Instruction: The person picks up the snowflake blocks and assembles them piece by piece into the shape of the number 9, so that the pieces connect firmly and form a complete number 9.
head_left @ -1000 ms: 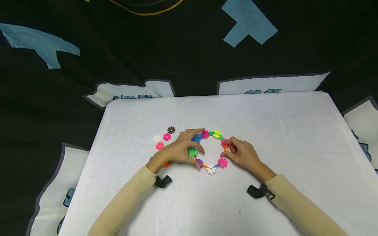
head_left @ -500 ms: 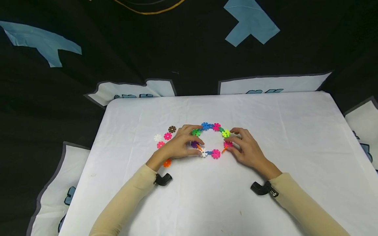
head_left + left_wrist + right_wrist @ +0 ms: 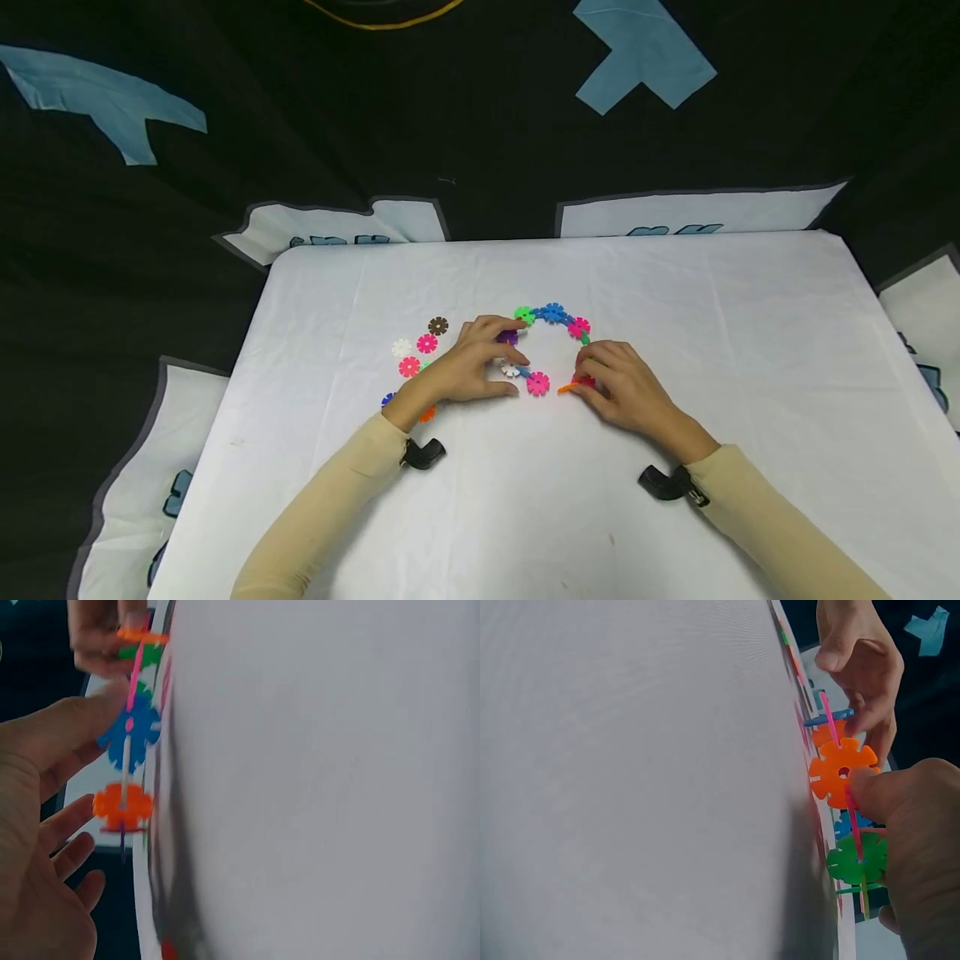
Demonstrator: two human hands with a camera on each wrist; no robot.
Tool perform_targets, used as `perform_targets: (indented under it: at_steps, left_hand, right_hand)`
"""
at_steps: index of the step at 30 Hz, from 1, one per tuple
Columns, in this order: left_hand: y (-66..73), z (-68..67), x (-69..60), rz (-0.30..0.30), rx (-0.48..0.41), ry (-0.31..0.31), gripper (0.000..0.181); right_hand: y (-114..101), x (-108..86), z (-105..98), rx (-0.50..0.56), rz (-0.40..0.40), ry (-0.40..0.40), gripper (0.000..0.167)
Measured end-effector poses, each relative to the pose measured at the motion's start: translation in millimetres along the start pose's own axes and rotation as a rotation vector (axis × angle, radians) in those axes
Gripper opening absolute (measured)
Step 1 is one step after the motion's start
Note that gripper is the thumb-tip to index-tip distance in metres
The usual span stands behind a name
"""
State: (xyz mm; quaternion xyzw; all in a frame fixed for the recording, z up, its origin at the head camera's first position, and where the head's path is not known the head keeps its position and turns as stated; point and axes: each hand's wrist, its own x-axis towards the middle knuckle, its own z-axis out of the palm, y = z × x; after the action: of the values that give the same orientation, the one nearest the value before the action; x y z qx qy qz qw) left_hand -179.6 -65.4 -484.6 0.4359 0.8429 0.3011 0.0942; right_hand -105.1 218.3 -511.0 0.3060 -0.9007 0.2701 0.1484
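Note:
Several notched plastic snowflake discs are joined into a curved chain, seen in the head view with a blue disc (image 3: 553, 313) at its far side. The left hand (image 3: 480, 360) curves loosely about the chain's left side, near a purple disc (image 3: 507, 337) and a white disc (image 3: 511, 369). Thumb and fingers stand spread there. The right hand (image 3: 626, 387) pinches an orange disc (image 3: 843, 772) at the chain's right end, thumb on its face, with a pink disc (image 3: 588, 381) partly covered. A gap separates this orange disc from the pink disc (image 3: 537, 383) at the chain's other end.
Loose discs lie left of the left hand, among them a brown disc (image 3: 438, 326), a white disc (image 3: 401, 347) and a pink disc (image 3: 408, 367); the left arm partly hides others. A white cloth covers the table (image 3: 720, 325). Dark curtains (image 3: 480, 108) hang behind it.
The chain has turned clockwise and its far side has moved away from the person. The right hand first pinched the orange disc, then shifted its fingers, and now pinches it lower down.

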Motion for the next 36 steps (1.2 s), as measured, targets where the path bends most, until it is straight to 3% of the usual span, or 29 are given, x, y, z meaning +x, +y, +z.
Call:
perform_targets:
  at_steps: [5,12,18,27,36]
  left_hand:
    - [5.3,8.9,4.9,0.038,0.057,-0.006,0.047]
    - [8.0,13.0,5.2,0.049,0.066,-0.025,0.03]
    - [9.6,16.0,6.4,0.064,0.076,-0.03,0.04]
    - [12.2,20.4,8.5,0.091,0.094,-0.001,0.035]
    - [17.7,22.3,10.1,0.079,0.083,-0.005,0.035]
  right_hand:
    - [-1.7,0.9,0.1,-0.002,-0.01,-0.007,0.013]
    - [-6.4,1.9,1.4,-0.022,-0.009,-0.021,0.012]
    - [-9.3,1.9,2.3,-0.008,-0.016,-0.02,0.011]
    - [-9.9,4.1,6.4,0.011,-0.033,0.002,0.012]
    - [-9.4,4.8,7.4,0.035,-0.043,0.024,0.011]
